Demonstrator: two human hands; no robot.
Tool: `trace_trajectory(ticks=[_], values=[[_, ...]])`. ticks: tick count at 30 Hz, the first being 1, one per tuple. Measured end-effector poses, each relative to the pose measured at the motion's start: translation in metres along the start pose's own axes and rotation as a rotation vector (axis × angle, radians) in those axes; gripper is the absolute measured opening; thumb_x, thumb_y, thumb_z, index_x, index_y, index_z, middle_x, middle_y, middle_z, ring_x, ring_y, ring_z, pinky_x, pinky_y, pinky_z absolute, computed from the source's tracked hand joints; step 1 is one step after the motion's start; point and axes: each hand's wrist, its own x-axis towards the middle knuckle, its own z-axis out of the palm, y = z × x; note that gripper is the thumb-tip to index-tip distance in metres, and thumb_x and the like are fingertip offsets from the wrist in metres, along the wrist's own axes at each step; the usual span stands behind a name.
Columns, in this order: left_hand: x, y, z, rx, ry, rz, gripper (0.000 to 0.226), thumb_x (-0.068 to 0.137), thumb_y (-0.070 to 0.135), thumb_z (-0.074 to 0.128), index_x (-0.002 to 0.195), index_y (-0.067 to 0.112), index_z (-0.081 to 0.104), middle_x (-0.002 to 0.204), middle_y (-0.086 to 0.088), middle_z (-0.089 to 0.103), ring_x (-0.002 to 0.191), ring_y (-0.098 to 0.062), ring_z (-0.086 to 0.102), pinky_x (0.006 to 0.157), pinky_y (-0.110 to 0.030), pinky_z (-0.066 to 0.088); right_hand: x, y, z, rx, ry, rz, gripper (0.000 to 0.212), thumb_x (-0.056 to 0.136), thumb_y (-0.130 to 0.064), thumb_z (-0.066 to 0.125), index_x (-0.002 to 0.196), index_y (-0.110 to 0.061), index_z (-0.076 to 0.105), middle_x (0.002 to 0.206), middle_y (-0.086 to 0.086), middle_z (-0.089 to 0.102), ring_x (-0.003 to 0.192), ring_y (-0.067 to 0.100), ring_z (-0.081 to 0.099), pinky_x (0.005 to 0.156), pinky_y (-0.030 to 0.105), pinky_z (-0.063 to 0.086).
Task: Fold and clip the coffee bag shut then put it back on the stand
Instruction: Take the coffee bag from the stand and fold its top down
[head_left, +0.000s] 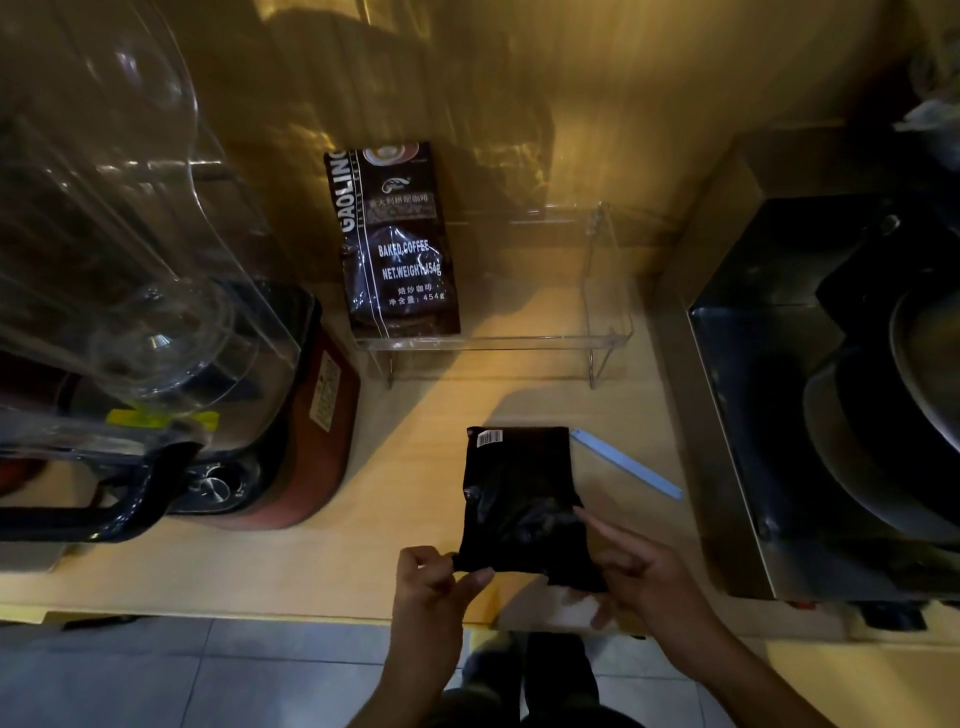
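A black coffee bag (519, 493) lies flat on the wooden counter, barcode end away from me. My left hand (434, 582) pinches the bag's near left corner. My right hand (641, 571) grips the near right edge, index finger stretched out over the bag; a white inner patch shows beneath that hand. A light blue clip bar (626, 463) rests on the counter just right of the bag, apart from it. The clear acrylic stand (519, 340) sits at the back against the wall, with a second coffee bag (400, 244) upright on its left side.
A blender with a clear jug (124, 291) and red base (306, 431) fills the left of the counter. A steel machine (831, 405) stands at the right. The counter's front edge (260, 613) runs just below my hands, with tiled floor beneath.
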Motion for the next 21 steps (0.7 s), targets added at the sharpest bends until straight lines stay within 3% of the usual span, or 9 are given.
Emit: trace_trajectory(ticks=[2, 4, 10, 13, 17, 21], values=[[-0.001, -0.001, -0.002, -0.018, -0.033, 0.006, 0.043, 0.067, -0.016, 0.065, 0.051, 0.023, 0.070, 0.072, -0.011, 0.041, 0.061, -0.023, 0.043, 0.053, -0.024, 0.042, 0.001, 0.003, 0.002, 0.004, 0.008, -0.005, 0.046, 0.076, 0.021, 0.050, 0.089, -0.018, 0.071, 0.094, 0.014, 0.071, 0.069, 0.020, 0.071, 0.047, 0.027, 0.056], [-0.001, 0.000, -0.004, 0.035, -0.095, 0.022, 0.041, 0.069, -0.014, 0.065, 0.058, 0.026, 0.074, 0.067, -0.010, 0.044, 0.058, -0.021, 0.047, 0.054, -0.027, 0.041, 0.001, 0.006, 0.002, -0.013, 0.016, -0.008, 0.042, 0.075, 0.022, 0.050, 0.081, -0.012, 0.073, 0.098, 0.015, 0.067, 0.068, 0.019, 0.071, 0.045, 0.025, 0.055], [-0.003, 0.007, -0.006, -0.056, -0.222, 0.000, 0.038, 0.067, -0.025, 0.058, 0.066, 0.009, 0.074, 0.067, -0.014, 0.046, 0.055, -0.003, 0.056, 0.055, -0.010, 0.047, 0.005, 0.011, 0.002, -0.023, 0.087, -0.072, 0.032, 0.072, 0.023, 0.052, 0.082, -0.001, 0.072, 0.072, 0.008, 0.072, 0.058, 0.021, 0.070, 0.049, 0.023, 0.056], [-0.002, 0.009, -0.005, -0.032, -0.231, -0.081, 0.024, 0.068, -0.013, 0.066, 0.072, 0.009, 0.074, 0.073, -0.016, 0.055, 0.065, -0.009, 0.058, 0.055, -0.011, 0.046, 0.008, 0.011, 0.004, 0.055, 0.108, -0.026, 0.033, 0.072, 0.023, 0.051, 0.072, -0.001, 0.073, 0.062, 0.003, 0.074, 0.056, 0.021, 0.070, 0.046, 0.024, 0.056], [-0.002, 0.011, -0.003, -0.026, -0.290, -0.161, 0.030, 0.069, -0.013, 0.066, 0.079, 0.014, 0.074, 0.069, -0.002, 0.069, 0.060, -0.006, 0.058, 0.054, -0.012, 0.049, 0.007, 0.011, 0.004, 0.070, 0.142, 0.000, 0.034, 0.069, 0.026, 0.053, 0.064, -0.002, 0.072, 0.062, 0.001, 0.074, 0.057, 0.016, 0.069, 0.045, 0.023, 0.055], [0.002, 0.010, -0.003, 0.017, -0.347, -0.163, 0.013, 0.072, -0.011, 0.064, 0.079, -0.003, 0.071, 0.071, -0.012, 0.068, 0.065, -0.018, 0.063, 0.058, -0.017, 0.051, 0.006, 0.011, 0.005, 0.057, 0.170, -0.010, 0.030, 0.068, 0.027, 0.054, 0.066, 0.002, 0.071, 0.065, 0.008, 0.070, 0.052, 0.014, 0.067, 0.042, 0.023, 0.054]])
